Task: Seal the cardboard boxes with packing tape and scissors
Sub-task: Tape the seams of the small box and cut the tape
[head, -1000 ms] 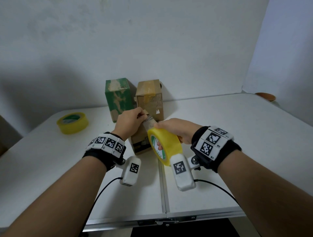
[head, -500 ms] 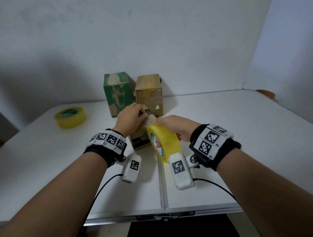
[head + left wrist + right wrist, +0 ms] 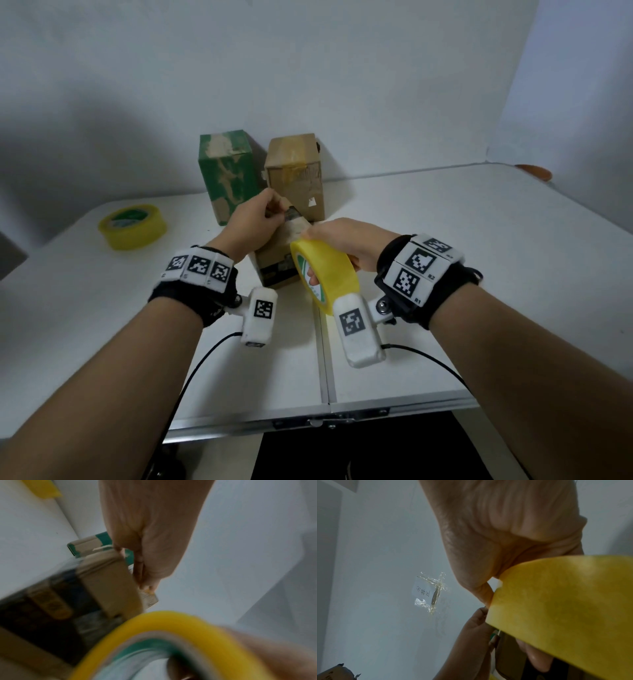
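Observation:
A small brown cardboard box (image 3: 274, 270) with dark print stands in front of me on the white table (image 3: 445, 274). My left hand (image 3: 258, 219) pinches the free end of the clear tape (image 3: 295, 222) at the box's top far edge. My right hand (image 3: 346, 236) grips the yellow tape roll (image 3: 325, 274) just right of the box, with a short stretch of tape drawn between the hands. In the left wrist view the left fingertips (image 3: 147, 586) hold the tape against the box (image 3: 111, 582), and the roll (image 3: 154, 632) is blurred below. The right wrist view shows the roll (image 3: 565, 608) under my right hand (image 3: 505, 534). No scissors are in view.
Behind the small box stand a green box (image 3: 229, 171) and a taped brown box (image 3: 296, 174) near the wall. A second yellow tape roll (image 3: 132, 226) lies at the left. An orange object (image 3: 534, 171) sits at the far right edge. The table's seam (image 3: 323, 342) runs toward me.
Both hands keep their holds at the small box. The view has tilted, so everything sits a little higher in the frame.

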